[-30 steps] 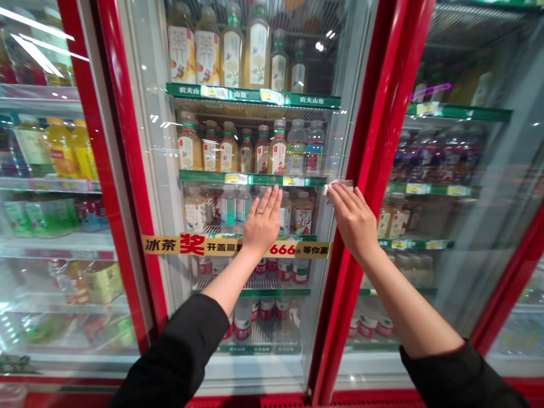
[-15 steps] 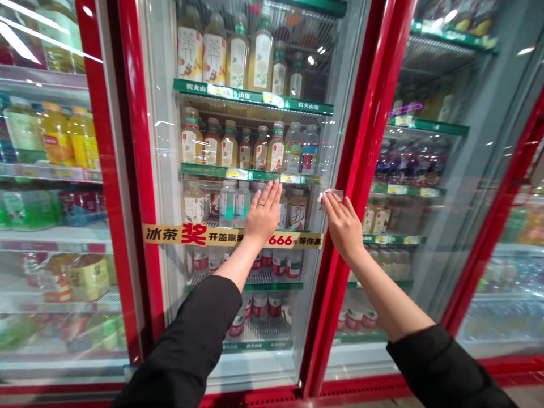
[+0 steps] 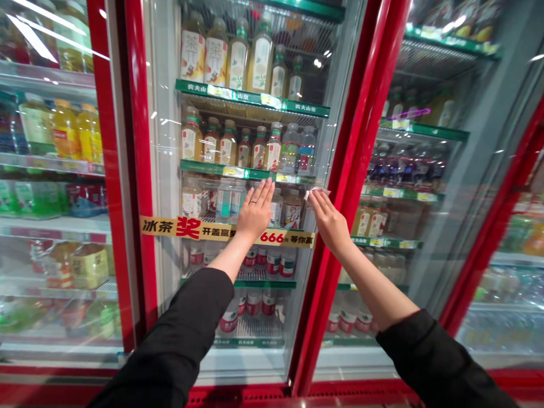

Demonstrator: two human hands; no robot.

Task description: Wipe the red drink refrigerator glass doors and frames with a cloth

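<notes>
While the glass door (image 3: 165,175) is bordered at right by a red frame (image 3: 352,141), a gold printed strip (image 3: 215,232) is stuck across it. Left hand (image 3: 255,214) is laid flat at the glass, fingers straight, close together. By right hand (image 3: 329,221), fingers pressed together, a white wipe (image 3: 314,189) is held at the door's right edge.

Place: shop | glass-door coolers (image 3: 361,113) | rows of bottled drinks (image 3: 260,61) | shelf price tags (image 3: 393,192)
</notes>
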